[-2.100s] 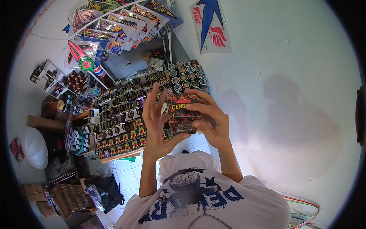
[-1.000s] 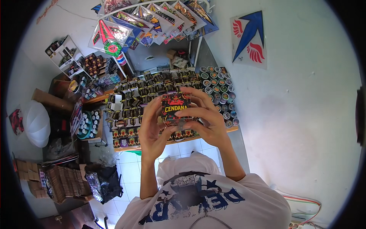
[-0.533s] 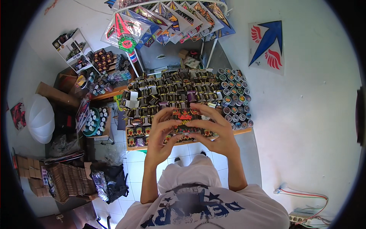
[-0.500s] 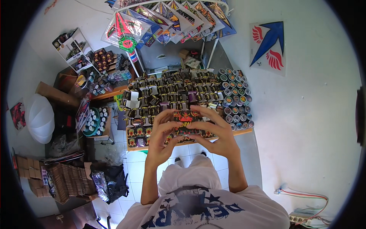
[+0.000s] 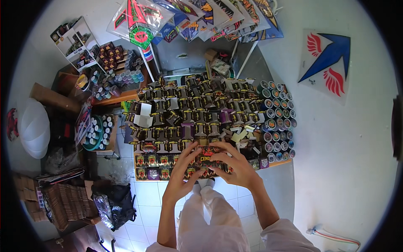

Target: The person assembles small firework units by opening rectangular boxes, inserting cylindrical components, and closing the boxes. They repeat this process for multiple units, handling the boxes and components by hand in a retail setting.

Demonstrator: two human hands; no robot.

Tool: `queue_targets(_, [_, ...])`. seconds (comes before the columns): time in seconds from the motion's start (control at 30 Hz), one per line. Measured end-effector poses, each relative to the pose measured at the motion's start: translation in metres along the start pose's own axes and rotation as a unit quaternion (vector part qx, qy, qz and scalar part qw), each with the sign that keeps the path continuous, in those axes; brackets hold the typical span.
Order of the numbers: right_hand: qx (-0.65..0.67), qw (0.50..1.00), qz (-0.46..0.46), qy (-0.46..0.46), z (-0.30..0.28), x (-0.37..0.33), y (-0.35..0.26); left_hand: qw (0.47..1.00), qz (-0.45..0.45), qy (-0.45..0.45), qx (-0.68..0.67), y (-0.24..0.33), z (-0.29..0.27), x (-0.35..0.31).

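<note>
Between my two hands is a small dark box [image 5: 205,156] with red and yellow print, held above the near part of the table. My left hand [image 5: 181,173] closes on its left side, fingertips at the top edge and thumb below. At its right side my right hand [image 5: 237,167] grips it, with fingers across the front and top and the thumb underneath. Rows of dark boxes [image 5: 174,132], many with open flaps, cover the table beyond. Nearest me, closed boxes with red and yellow emblems [image 5: 142,173] line the front edge, partly hidden behind my hands.
Stacked round tubs [image 5: 277,113] stand along the table's right side. Small pale strips [image 5: 241,135] lie in a heap near them. Bagged kites [image 5: 201,19] hang from a white rack at the back. A black bag [image 5: 115,206] and stacked flat cardboard [image 5: 65,206] are on the left floor.
The view has shifted, showing more of the table's front rows. My hands and the box now appear lower, nearer the front edge. Both hands still hold the box.
</note>
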State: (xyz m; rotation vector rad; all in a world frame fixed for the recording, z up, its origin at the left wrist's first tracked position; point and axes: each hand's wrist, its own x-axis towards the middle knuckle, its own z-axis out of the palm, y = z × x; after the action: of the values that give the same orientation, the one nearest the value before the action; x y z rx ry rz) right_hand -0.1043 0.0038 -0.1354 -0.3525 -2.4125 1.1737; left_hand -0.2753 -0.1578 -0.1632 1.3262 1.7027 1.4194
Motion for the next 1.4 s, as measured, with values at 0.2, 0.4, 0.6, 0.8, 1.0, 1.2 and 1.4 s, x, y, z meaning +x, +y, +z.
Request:
queue_targets(0.2, [0.013, 0.999, 0.043, 0.011, 0.046, 0.000, 0.069, 0.998, -0.034, 0.060, 0.006, -0.073, 0.017, -0.020])
queue_targets(0.4, [0.008, 0.998, 0.055, 0.004, 0.069, 0.004, 0.115, 0.998, -0.057, 0.028, -0.002, -0.105, 0.027, -0.023])
queue_targets(0.6, [0.004, 0.998, 0.057, -0.001, 0.085, 0.003, 0.141, 0.998, -0.063, 0.011, 0.013, -0.122, 0.027, -0.015])
queue_targets(0.8, [-0.012, 0.998, 0.067, -0.014, 0.089, -0.001, 0.152, 0.996, -0.087, 0.005, -0.001, -0.132, 0.033, -0.013])
queue_targets(1.0, [-0.016, 0.997, 0.067, -0.032, 0.085, -0.002, 0.159, 0.996, -0.090, -0.003, -0.002, -0.136, 0.040, -0.008])
queue_targets(1.2, [-0.020, 0.996, 0.080, -0.040, 0.085, -0.003, 0.166, 0.996, -0.088, -0.004, 0.018, -0.138, 0.046, -0.003])
queue_targets(1.4, [-0.126, 0.991, 0.016, -0.034, 0.089, -0.001, 0.179, 0.981, -0.074, -0.008, 0.177, -0.150, 0.058, -0.005])
